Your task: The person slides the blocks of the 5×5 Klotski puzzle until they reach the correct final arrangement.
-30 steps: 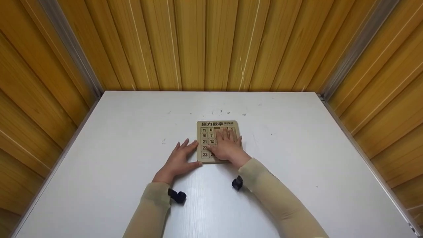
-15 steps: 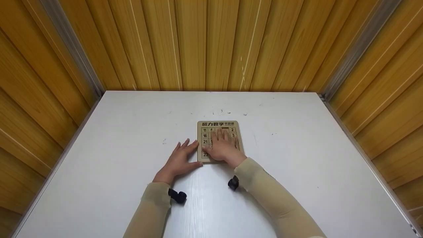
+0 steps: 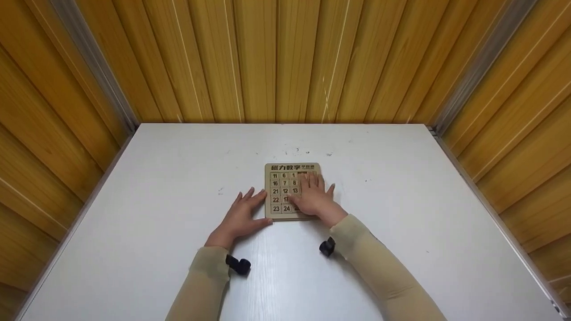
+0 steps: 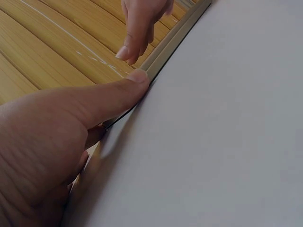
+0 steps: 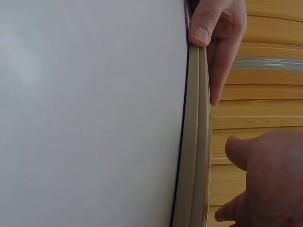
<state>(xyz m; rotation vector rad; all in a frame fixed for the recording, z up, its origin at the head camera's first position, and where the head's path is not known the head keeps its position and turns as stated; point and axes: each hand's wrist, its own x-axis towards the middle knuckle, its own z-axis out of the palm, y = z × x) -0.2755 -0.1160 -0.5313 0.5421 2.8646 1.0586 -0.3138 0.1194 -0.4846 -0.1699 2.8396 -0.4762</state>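
A tan sliding number puzzle (image 3: pixel 275 191) with rows of numbered tiles lies flat on the white table in the head view. My left hand (image 3: pixel 238 218) holds its near left corner, thumb along the front edge and fingers against the left side. In the left wrist view, the thumb (image 4: pixel 116 97) presses the board's edge. Over the right part of the tiles my right hand (image 3: pixel 316 199) is spread, fingertips near a dark gap in the top row. It hides the tiles at right. The right wrist view shows the puzzle's side (image 5: pixel 191 132) with the right hand (image 5: pixel 277 175) over its face.
The white table (image 3: pixel 178 169) extends around the puzzle, with small dark marks (image 3: pixel 308 152) behind it. Yellow wood-patterned panels (image 3: pixel 258 62) rise at the back and both sides. Each wrist carries a small black camera (image 3: pixel 327 247).
My right hand has shifted left over the tiles and then back right. The dark gap in the top row now stands just right of the 1 tile. The left hand stays put.
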